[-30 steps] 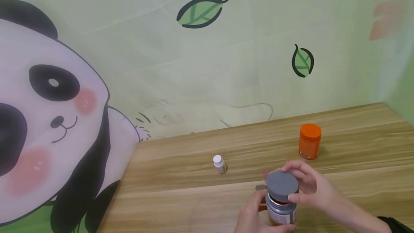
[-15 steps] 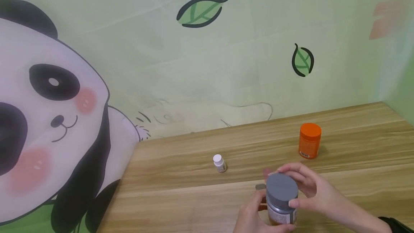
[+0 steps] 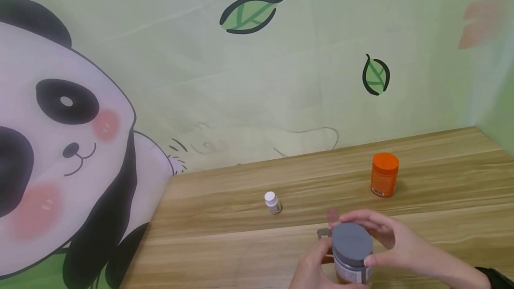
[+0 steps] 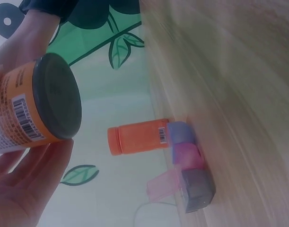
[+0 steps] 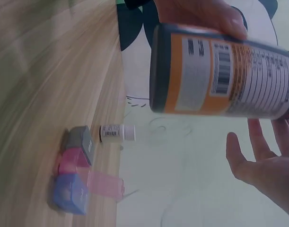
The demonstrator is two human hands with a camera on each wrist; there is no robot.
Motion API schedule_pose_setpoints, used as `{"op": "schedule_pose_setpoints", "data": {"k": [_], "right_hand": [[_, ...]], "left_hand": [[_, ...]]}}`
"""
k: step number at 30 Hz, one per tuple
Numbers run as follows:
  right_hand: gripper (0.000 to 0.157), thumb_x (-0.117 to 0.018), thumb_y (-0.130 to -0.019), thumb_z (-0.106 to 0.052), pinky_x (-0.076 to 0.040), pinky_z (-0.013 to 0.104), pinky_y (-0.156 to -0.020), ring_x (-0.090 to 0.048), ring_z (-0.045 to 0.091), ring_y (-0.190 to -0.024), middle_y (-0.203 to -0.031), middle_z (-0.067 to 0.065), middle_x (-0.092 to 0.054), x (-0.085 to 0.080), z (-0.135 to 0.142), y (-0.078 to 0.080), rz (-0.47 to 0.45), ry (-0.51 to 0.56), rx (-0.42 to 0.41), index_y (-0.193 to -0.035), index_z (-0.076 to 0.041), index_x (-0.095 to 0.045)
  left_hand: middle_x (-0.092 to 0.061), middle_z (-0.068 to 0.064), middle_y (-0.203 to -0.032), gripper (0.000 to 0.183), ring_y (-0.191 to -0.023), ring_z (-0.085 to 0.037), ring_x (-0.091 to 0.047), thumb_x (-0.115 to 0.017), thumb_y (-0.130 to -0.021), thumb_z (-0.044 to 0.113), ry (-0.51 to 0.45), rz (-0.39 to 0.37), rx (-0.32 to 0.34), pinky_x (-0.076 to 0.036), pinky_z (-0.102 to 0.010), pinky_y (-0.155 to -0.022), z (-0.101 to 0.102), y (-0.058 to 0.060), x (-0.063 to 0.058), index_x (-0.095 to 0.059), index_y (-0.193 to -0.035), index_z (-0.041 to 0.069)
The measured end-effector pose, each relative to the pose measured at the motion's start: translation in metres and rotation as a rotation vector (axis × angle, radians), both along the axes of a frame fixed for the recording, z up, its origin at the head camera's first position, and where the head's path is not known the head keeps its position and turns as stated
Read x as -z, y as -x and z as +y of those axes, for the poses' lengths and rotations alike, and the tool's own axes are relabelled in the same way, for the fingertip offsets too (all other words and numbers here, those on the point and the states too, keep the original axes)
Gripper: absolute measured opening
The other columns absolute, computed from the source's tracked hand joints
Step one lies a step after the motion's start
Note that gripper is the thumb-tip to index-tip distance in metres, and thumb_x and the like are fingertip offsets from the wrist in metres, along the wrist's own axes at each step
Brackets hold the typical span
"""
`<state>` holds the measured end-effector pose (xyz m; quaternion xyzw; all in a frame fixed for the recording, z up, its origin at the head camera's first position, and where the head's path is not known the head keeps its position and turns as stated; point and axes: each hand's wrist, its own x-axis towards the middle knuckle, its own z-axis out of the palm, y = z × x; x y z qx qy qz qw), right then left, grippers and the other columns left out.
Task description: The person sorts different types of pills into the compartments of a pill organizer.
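Note:
My left hand (image 3: 311, 266) grips the body of a pill bottle (image 3: 347, 273), which has an orange-and-white label and a dark base. My right hand (image 3: 395, 240) holds the wide grey lid (image 3: 351, 242) on top, its thumb at the near side and fingers round the far side. The lid sits down over the bottle's neck. In the left wrist view the bottle's dark underside (image 4: 57, 97) faces the camera, raised off the table. Behind the bottle, partly hidden in the head view, is a small pill box with grey (image 5: 80, 142), pink and blue (image 5: 71, 194) compartments; its pink flap (image 5: 106, 184) stands up.
An orange bottle (image 3: 384, 175) stands farther back to the right on the wooden table (image 3: 209, 244). To the left stands a small white bottle (image 3: 273, 203). A cloth backdrop (image 3: 180, 66) with a panda and leaves rises behind the table's back edge.
A second ago the grey lid was tilted with a gap above the neck; it has come down onto the bottle. Both hands and the bottle have since shifted slightly toward the front.

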<state>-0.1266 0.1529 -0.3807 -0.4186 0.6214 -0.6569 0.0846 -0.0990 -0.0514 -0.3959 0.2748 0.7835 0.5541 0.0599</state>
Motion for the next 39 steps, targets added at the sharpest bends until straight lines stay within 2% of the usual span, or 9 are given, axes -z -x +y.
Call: {"op": "schedule_pose_setpoints", "data": {"k": [5,11,19,26,27,30,33,36,39], "right_hand": [[0.056,-0.059,-0.076,0.009,-0.032,0.018,-0.094,-0.044,0.014,-0.117,-0.125,0.011,-0.051,-0.003,0.003,-0.001,-0.015,-0.042,0.022,-0.127,0.0,-0.039],[0.061,-0.06,-0.07,0.017,-0.033,0.017,-0.093,-0.046,0.012,-0.114,-0.123,0.007,-0.053,0.001,-0.004,-0.004,0.055,-0.001,0.115,-0.125,0.0,-0.041],[0.06,-0.066,-0.069,0.012,-0.03,0.008,-0.088,-0.046,0.003,-0.111,-0.121,-0.001,-0.054,0.004,-0.018,-0.019,-0.012,-0.01,0.421,-0.123,-0.002,-0.045],[0.059,-0.073,-0.068,-0.001,-0.029,0.006,-0.084,-0.045,-0.003,-0.107,-0.114,-0.009,-0.055,-0.001,-0.033,-0.031,-0.101,-0.118,0.694,-0.121,-0.012,-0.049],[0.059,-0.073,-0.068,-0.001,-0.029,0.007,-0.084,-0.045,-0.003,-0.106,-0.114,-0.009,-0.055,-0.001,-0.034,-0.032,-0.108,-0.115,0.713,-0.121,-0.011,-0.049],[0.059,-0.074,-0.067,-0.001,-0.03,0.009,-0.082,-0.045,-0.003,-0.105,-0.113,-0.009,-0.055,-0.001,-0.039,-0.033,-0.124,-0.102,0.751,-0.119,-0.011,-0.049],[0.063,-0.073,-0.066,0.004,-0.03,0.008,-0.084,-0.044,-0.002,-0.107,-0.115,-0.007,-0.053,0.0,-0.039,-0.033,-0.102,-0.048,0.714,-0.121,-0.008,-0.045],[0.077,-0.07,-0.065,0.011,-0.026,0.009,-0.09,-0.041,0.003,-0.113,-0.123,0.001,-0.049,0.0,-0.034,-0.028,-0.018,0.045,0.542,-0.131,-0.003,-0.033],[0.082,-0.066,-0.071,0.009,-0.025,0.013,-0.095,-0.038,0.012,-0.121,-0.132,0.012,-0.041,-0.002,-0.024,-0.018,0.08,0.109,0.275,-0.137,0.004,-0.018]], "left_hand": [[-0.057,0.006,-0.109,0.053,-0.095,-0.003,-0.052,-0.075,-0.07,0.019,0.016,0.027,0.03,-0.048,-0.021,-0.074,-0.002,0.001,0.0,-0.051,-0.116,0.014],[-0.057,0.007,-0.107,0.052,-0.095,-0.004,-0.054,-0.075,-0.069,0.024,-0.005,0.086,-0.051,-0.048,-0.023,-0.076,0.001,-0.001,0.0,-0.051,-0.115,0.016],[-0.057,0.006,-0.102,0.05,-0.09,-0.003,-0.054,-0.074,-0.07,0.028,0.03,0.176,-0.168,-0.048,-0.02,-0.072,0.006,-0.002,0.0,-0.051,-0.113,0.013],[-0.058,0.003,-0.096,0.048,-0.086,-0.005,-0.056,-0.075,-0.069,0.024,0.054,0.357,-0.274,-0.047,-0.014,-0.068,0.012,-0.002,0.001,-0.053,-0.109,0.01],[-0.057,0.006,-0.098,0.051,-0.087,-0.003,-0.055,-0.075,-0.068,0.029,0.065,0.351,-0.294,-0.048,-0.016,-0.068,0.013,0.002,0.015,-0.052,-0.111,0.013],[-0.055,0.011,-0.1,0.056,-0.088,-0.002,-0.054,-0.074,-0.068,0.037,0.062,0.387,-0.328,-0.05,-0.02,-0.065,0.014,0.01,0.041,-0.05,-0.115,0.019],[-0.053,0.015,-0.103,0.058,-0.089,0.0,-0.053,-0.072,-0.069,0.042,0.047,0.393,-0.325,-0.051,-0.025,-0.062,0.014,0.014,0.051,-0.047,-0.118,0.024],[-0.056,0.009,-0.101,0.053,-0.089,-0.002,-0.054,-0.073,-0.07,0.033,0.011,0.409,-0.26,-0.051,-0.023,-0.063,0.012,0.005,0.022,-0.049,-0.115,0.018],[-0.057,0.005,-0.103,0.054,-0.09,-0.003,-0.054,-0.076,-0.068,0.025,-0.003,0.349,-0.153,-0.05,-0.02,-0.068,0.009,0.001,0.006,-0.05,-0.114,0.014]]}}
